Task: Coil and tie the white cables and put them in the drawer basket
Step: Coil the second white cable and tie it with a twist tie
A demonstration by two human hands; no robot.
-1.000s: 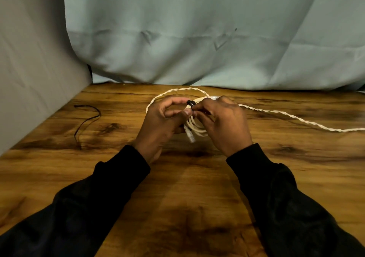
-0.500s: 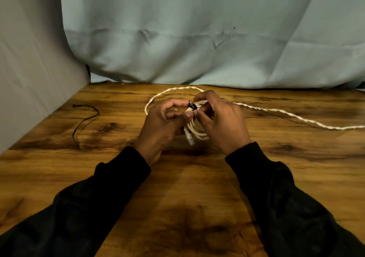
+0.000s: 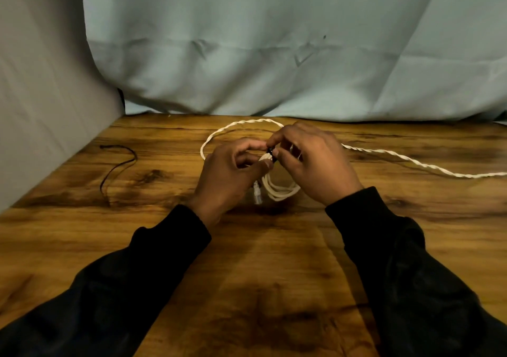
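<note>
Your left hand [image 3: 227, 175] and right hand [image 3: 315, 164] both pinch the small black tie [image 3: 270, 153] atop the coiled white cable [image 3: 277, 189], mid-surface [image 3: 260, 260] toward the far edge; its loose tail runs off the right edge.

A single wide-angle head view looks forward and steeply down from the person's own eye height onto the wooden tabletop [image 3: 274, 260], close enough that both dark sleeves [image 3: 153, 268] fill the lower corners, and faces the pale cloth backdrop [image 3: 274, 54] hung along the far edge.
</note>
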